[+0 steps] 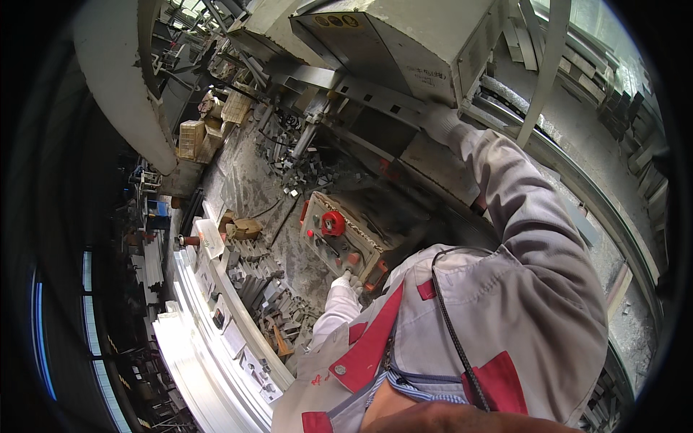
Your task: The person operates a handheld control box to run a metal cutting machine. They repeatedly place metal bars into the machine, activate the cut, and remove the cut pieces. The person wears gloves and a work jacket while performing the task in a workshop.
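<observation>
My left hand (pixel 352 283), in a white glove, is at the near corner of a control box (pixel 347 245). Its fingers are bent against the panel beside a small knob, and what lies under them is hidden. On the panel are a large round red button (pixel 333 223), a smaller lit red button (pixel 310 233) and an orange-red knob (pixel 354 257). My right arm reaches far forward, and the gloved right hand (pixel 439 121) is at a long metal bar (pixel 382 102) on the machine. Those fingers are blurred and partly hidden, so their grip does not show.
A large machine housing (pixel 404 58) stands ahead. Metal offcuts (pixel 267 285) lie heaped on the floor to the left, next to long white profiles (pixel 209 346). Farther off are a yellowish crate (pixel 191 138) and a curved pale machine part (pixel 119 72). A metal rail (pixel 585 195) runs along the right.
</observation>
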Available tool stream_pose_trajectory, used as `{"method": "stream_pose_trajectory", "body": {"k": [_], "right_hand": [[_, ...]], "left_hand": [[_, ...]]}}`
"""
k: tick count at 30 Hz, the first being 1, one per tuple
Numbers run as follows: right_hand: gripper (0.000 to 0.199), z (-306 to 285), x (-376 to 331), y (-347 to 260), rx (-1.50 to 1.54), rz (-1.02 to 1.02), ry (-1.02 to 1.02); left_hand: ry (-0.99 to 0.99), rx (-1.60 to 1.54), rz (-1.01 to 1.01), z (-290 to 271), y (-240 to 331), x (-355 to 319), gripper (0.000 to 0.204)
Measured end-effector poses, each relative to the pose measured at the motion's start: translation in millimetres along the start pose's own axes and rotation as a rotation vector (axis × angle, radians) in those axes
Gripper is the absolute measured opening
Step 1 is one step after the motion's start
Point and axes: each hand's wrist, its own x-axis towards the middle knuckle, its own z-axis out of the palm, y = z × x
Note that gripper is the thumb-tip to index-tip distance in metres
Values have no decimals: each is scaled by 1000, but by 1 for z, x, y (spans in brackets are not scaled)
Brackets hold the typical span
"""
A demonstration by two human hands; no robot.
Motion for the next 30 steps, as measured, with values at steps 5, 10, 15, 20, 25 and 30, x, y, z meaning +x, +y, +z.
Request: {"method": "stream_pose_trajectory", "body": {"k": [5,10,15,20,25,30], "right_hand": [[34,-12,1,-5,-62,16,-133],[30,-2,0,-3,78,137,-46],[29,8,4,-1,94,152,-68],[28,5,-2,2,23,50,-43],[30,1,-4,0,51,5,48],[31,-3,-6,-1,73,16,8]], "left_hand": [[106,-26,-34,15,6,-19,27],[-85,-88,-70,4,6,-14,29],[44,-24,-69,16,8,-25,37],[133,13,-85,30,14,-40,38],[133,11,-74,20,11,-34,32],[123,12,-116,5,9,-13,32]]}}
